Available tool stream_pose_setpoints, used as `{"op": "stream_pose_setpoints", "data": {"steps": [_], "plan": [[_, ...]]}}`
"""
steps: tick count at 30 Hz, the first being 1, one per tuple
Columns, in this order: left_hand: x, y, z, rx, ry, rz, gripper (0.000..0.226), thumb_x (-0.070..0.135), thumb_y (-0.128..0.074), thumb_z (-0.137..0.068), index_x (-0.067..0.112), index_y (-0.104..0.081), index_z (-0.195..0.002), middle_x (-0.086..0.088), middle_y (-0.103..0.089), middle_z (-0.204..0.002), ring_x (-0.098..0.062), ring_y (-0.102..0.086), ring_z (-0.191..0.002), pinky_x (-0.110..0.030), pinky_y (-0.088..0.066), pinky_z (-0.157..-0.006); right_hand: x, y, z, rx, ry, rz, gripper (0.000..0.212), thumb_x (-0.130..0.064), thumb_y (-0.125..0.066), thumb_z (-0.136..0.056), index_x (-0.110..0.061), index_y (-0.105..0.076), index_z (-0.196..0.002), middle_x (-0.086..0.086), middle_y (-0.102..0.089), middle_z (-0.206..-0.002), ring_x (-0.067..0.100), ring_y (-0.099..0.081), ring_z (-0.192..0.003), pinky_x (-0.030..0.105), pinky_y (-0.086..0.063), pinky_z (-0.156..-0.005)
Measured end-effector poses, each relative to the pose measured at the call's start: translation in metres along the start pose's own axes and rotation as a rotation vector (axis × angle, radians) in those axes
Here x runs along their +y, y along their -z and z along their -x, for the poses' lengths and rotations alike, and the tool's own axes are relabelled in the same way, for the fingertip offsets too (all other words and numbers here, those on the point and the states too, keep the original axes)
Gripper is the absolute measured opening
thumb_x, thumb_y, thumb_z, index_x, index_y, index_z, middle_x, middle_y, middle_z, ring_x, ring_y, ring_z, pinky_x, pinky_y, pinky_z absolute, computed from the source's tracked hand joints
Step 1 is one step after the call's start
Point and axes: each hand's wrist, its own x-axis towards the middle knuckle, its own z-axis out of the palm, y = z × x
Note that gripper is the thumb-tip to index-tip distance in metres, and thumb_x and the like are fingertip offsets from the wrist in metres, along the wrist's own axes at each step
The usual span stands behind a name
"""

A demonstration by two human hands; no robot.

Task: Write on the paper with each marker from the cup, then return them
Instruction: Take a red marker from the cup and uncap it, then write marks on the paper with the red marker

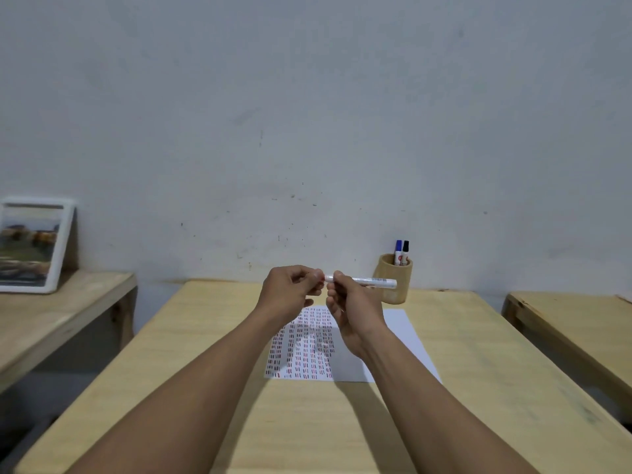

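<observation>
A white-barrelled marker (362, 280) is held level in the air above the far end of the paper (396, 340), its length running left to right. Its left end is hidden among fingertips, so it cannot be told whether a cap is on. The paper is laid flat on the wooden table (478, 388), a white sheet whose left part is filled with columns of short red dashes, while the right part is left blank. Behind the sheet's far right corner a round wooden cup (393, 282) is stood upright. Two markers are seen in it, caps up, side by side: a blue-capped marker (398, 252) and a black-capped marker (405, 251).
</observation>
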Motion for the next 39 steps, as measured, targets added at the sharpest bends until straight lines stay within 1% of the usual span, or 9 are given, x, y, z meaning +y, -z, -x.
{"op": "stream_pose_setpoints", "data": {"steps": [6,10,14,16,18,24,30,36,39], "plan": [[-0.023,0.027,-0.010,0.138,0.045,-0.162,0.012,0.026,-0.076,-0.088,0.014,-0.076,-0.088,-0.006,-0.078,-0.082,-0.020,-0.075,-0.082,-0.038,-0.059,-0.077,0.015,0.005,-0.016,0.038,0.028,0.118,0.012,-0.010,-0.066,-0.094,0.000,-0.068,-0.087,0.007,-0.062,-0.069,0.012,-0.057,-0.057,0.018,-0.055,-0.051],[-0.042,0.044,-0.017,0.285,0.085,-0.415,0.014,0.026,-0.084,-0.078,0.015,-0.077,-0.082,-0.004,-0.075,-0.075,-0.017,-0.072,-0.071,-0.024,-0.050,-0.059,0.026,0.005,-0.026,0.038,0.018,0.208,0.013,-0.010,-0.065,-0.093,0.003,-0.070,-0.095,0.008,-0.060,-0.073,0.011,-0.055,-0.057,0.020,-0.055,-0.053],[-0.065,0.050,-0.025,0.291,0.119,-0.531,0.014,0.004,-0.072,-0.088,0.003,-0.076,-0.101,0.000,-0.068,-0.083,0.003,-0.057,-0.063,-0.001,-0.038,-0.046,0.034,0.007,-0.035,0.024,0.021,0.282,0.016,-0.009,-0.064,-0.094,0.004,-0.070,-0.100,0.006,-0.058,-0.070,0.011,-0.053,-0.056,0.022,-0.053,-0.053],[-0.076,0.050,-0.028,0.246,0.109,-0.641,0.021,0.004,-0.066,-0.092,0.003,-0.074,-0.111,-0.001,-0.072,-0.090,0.000,-0.061,-0.065,-0.001,-0.042,-0.057,0.036,0.009,-0.040,0.012,0.030,0.314,0.014,-0.010,-0.064,-0.094,0.002,-0.070,-0.099,0.005,-0.057,-0.070,0.011,-0.053,-0.057,0.023,-0.053,-0.054],[-0.085,0.049,-0.030,0.215,0.104,-0.743,0.025,0.009,-0.064,-0.093,0.007,-0.073,-0.117,-0.009,-0.076,-0.104,-0.018,-0.070,-0.083,-0.021,-0.051,-0.076,0.037,0.012,-0.043,0.012,0.038,0.352,0.014,-0.011,-0.065,-0.094,0.001,-0.070,-0.098,0.005,-0.058,-0.071,0.011,-0.055,-0.058,0.023,-0.054,-0.055],[-0.094,0.049,-0.031,0.184,0.097,-0.887,0.035,0.018,-0.058,-0.097,0.018,-0.065,-0.132,-0.011,-0.070,-0.125,-0.033,-0.065,-0.111,-0.034,-0.049,-0.086,0.040,0.021,-0.043,0.000,0.071,0.429,0.010,-0.010,-0.064,-0.094,-0.001,-0.069,-0.091,0.008,-0.058,-0.075,0.013,-0.055,-0.060,0.023,-0.056,-0.055],[-0.084,0.049,-0.004,0.178,0.107,-0.884,0.049,0.024,-0.048,-0.101,0.020,-0.043,-0.150,-0.008,-0.064,-0.133,-0.032,-0.058,-0.122,-0.035,-0.043,-0.085,0.033,0.031,-0.036,0.005,0.122,0.567,0.014,-0.008,-0.059,-0.092,0.000,-0.070,-0.096,0.012,-0.063,-0.080,0.020,-0.060,-0.067,0.025,-0.056,-0.055],[-0.093,0.057,0.027,0.071,0.112,-0.995,0.042,0.033,-0.035,-0.103,0.023,-0.054,-0.139,-0.008,-0.063,-0.133,-0.033,-0.053,-0.126,-0.044,-0.043,-0.100,0.035,0.055,-0.027,0.043,0.210,0.831,0.018,-0.019,-0.070,-0.089,-0.001,-0.074,-0.088,0.006,-0.070,-0.069,0.015,-0.065,-0.055,0.025,-0.054,-0.054],[-0.104,0.062,0.029,-0.024,0.154,-1.100,0.049,0.037,-0.027,-0.102,0.031,-0.047,-0.146,-0.008,-0.052,-0.146,-0.031,-0.039,-0.140,-0.054,-0.026,-0.115,0.037,0.065,-0.024,0.105,0.261,0.972,0.021,-0.025,-0.068,-0.085,-0.004,-0.072,-0.084,0.006,-0.072,-0.068,0.014,-0.063,-0.050,0.028,-0.052,-0.051]]}}
